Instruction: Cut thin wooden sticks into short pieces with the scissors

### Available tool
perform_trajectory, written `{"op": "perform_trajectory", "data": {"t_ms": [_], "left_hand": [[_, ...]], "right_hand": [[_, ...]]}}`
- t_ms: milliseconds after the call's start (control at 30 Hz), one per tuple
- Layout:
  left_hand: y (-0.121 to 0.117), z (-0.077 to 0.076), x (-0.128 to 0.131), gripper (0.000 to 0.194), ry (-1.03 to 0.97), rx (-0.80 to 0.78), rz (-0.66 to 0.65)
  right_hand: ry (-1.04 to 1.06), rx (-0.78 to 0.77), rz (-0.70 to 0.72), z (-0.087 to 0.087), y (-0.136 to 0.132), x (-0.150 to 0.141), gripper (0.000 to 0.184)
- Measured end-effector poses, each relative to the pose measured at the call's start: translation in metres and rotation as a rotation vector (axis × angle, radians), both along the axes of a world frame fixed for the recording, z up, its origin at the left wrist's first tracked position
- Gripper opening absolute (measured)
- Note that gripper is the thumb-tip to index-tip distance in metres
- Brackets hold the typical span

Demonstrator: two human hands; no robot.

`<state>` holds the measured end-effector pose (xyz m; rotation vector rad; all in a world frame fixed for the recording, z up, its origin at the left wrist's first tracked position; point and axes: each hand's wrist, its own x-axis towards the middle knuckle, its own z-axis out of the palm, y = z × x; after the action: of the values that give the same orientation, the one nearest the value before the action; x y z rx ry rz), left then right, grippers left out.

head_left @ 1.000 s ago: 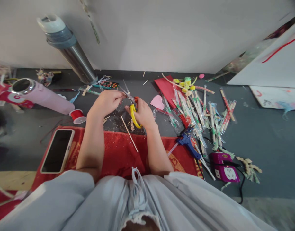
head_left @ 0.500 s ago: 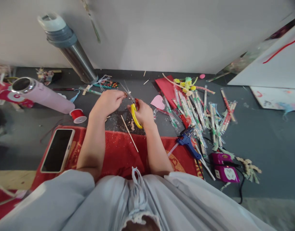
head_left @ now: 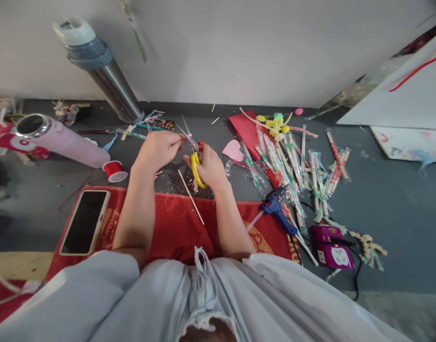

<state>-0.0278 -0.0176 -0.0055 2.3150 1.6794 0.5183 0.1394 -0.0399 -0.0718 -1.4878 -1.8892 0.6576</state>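
Observation:
Scissors [head_left: 195,164] with yellow and orange-red handles are gripped in my right hand [head_left: 211,166], their blades apart and pointing away from me. My left hand [head_left: 162,146] is closed in a pinch beside the blades. A small pale piece shows between the blades by my left fingertips; what exactly the fingers hold is too small to make out. Below the hands, a thin wooden stick [head_left: 191,197] lies partly on the grey table [head_left: 389,213] and partly on the red cloth [head_left: 178,213]. Small pale cut bits are scattered around it.
On the left are a steel thermos [head_left: 113,80], a pink bottle [head_left: 75,145], a red thread spool [head_left: 114,172] and a phone [head_left: 85,222]. At right lie a pink paper heart [head_left: 233,150], wrapped sticks [head_left: 282,161], a blue glue gun [head_left: 280,213] and a purple power block [head_left: 330,247] with a cord.
The scissor blades narrowed half a second ago and are wider apart now. Both hands stay in nearly the same place.

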Motion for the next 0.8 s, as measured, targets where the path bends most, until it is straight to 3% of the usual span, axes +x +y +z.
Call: {"op": "perform_trajectory", "data": {"t_ms": [333, 800], "left_hand": [[-0.0029, 0.0024, -0.0017, 0.029, -0.132, -0.056, -0.004], [-0.0014, 0.0027, -0.002, 0.03, -0.091, -0.051, -0.065]], "right_hand": [[-0.042, 0.056, 0.025, -0.0009, -0.0013, -0.0009, 0.065], [-0.07, 0.077, 0.033, -0.0004, 0.0005, 0.0025, 0.063]]}}
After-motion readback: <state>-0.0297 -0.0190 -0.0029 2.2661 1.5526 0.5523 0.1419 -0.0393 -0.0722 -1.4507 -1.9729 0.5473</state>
